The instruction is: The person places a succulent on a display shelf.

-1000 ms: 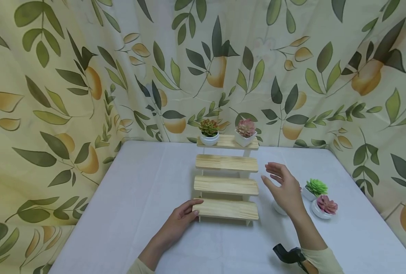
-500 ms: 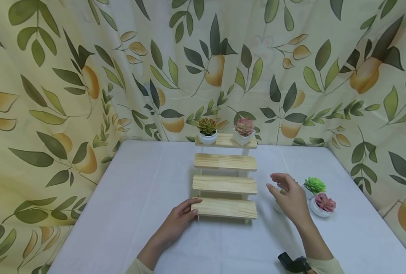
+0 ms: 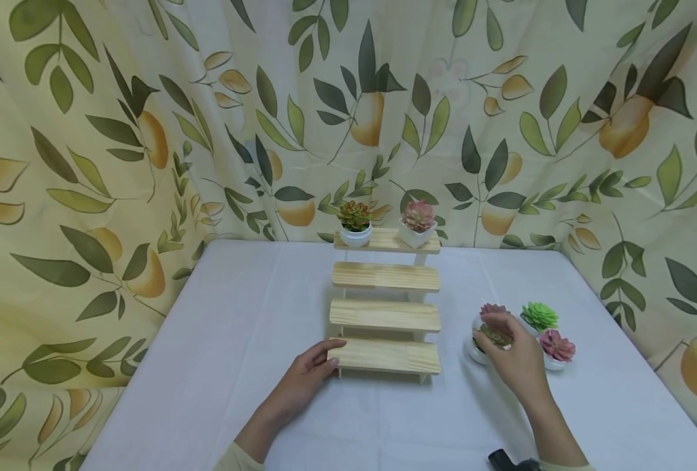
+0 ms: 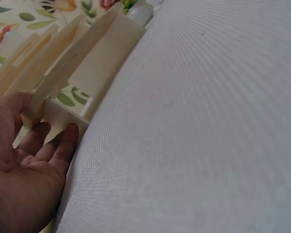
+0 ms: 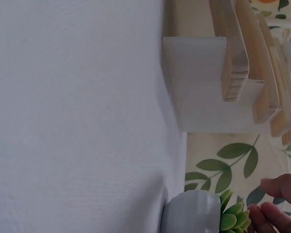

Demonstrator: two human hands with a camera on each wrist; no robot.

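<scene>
In the head view, the tiered wooden stand (image 3: 386, 355) is at the centre of the frame, on the white-covered counter (image 3: 248, 327). The left hand (image 3: 304, 379), lower centre, grips the left end of the lowest step, thumb and fingers closed about its edge.

At the right of the frame, the right hand (image 3: 519, 360) is over a green succulent (image 5: 234, 218) in a white pot (image 5: 191, 213), thumb and curved fingers apart around its leaves. The right wrist view shows the fingertips right beside the leaves, at the lower right; whether they touch, I cannot tell. The pot stands on the counter.

Just above this plant in the head view is a reddish succulent (image 3: 492, 310); a bright green succulent (image 3: 539, 316) and a pink succulent (image 3: 557, 345) lie farther right. Two more potted succulents (image 3: 355, 217) stand on the top step.
</scene>
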